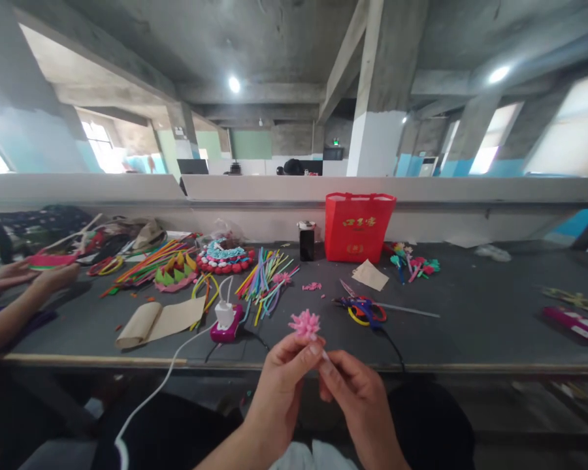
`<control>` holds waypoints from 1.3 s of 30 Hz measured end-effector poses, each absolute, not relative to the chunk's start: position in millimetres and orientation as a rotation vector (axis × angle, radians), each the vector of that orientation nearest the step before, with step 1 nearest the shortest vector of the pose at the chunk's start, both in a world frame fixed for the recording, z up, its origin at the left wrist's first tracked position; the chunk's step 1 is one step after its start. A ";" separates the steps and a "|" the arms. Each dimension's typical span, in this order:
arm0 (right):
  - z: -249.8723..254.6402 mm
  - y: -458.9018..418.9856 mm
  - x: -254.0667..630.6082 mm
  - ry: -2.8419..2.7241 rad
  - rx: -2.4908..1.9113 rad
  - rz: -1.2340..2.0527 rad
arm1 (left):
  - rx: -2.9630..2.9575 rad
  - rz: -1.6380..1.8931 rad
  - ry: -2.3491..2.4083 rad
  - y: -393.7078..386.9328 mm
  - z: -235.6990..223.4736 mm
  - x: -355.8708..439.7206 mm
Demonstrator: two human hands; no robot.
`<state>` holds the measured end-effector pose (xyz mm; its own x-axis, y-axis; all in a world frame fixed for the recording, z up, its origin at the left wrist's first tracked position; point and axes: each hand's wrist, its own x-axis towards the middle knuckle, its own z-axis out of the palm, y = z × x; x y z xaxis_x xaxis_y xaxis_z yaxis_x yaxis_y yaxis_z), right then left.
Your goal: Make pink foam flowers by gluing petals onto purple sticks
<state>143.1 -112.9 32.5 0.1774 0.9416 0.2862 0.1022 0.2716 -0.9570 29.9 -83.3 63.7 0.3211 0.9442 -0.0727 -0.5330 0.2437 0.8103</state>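
A fluffy pink flower (304,323), which looks made of pipe cleaner, sticks up above the table's front edge. My left hand (289,375) pinches it just under its head, thumb against the fingers. Close beside, my right hand (355,388) is closed on a thin pale stem (325,356) below the flower; its lower end is hidden by the fingers. Beyond my hands lie small pink pieces (312,286) and a bundle of coloured pipe cleaners (267,281). To the right are scissors (365,311) with blue and red handles.
A magenta power strip (227,324) with a white charger and cable lies left, near brown paper (159,323). A red bag (359,228) and a dark phone (306,245) stand behind. At far left, another person's hands (53,277) hold a red and green piece.
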 end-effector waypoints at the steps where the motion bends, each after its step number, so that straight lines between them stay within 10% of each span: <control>1: 34.5 -115.0 141.6 -1.233 -1.132 0.829 | 0.786 1.089 0.631 -84.0 64.2 27.9; 39: 41.5 -130.1 126.5 -0.579 -0.399 1.701 | 0.643 1.002 0.534 -93.5 81.3 31.9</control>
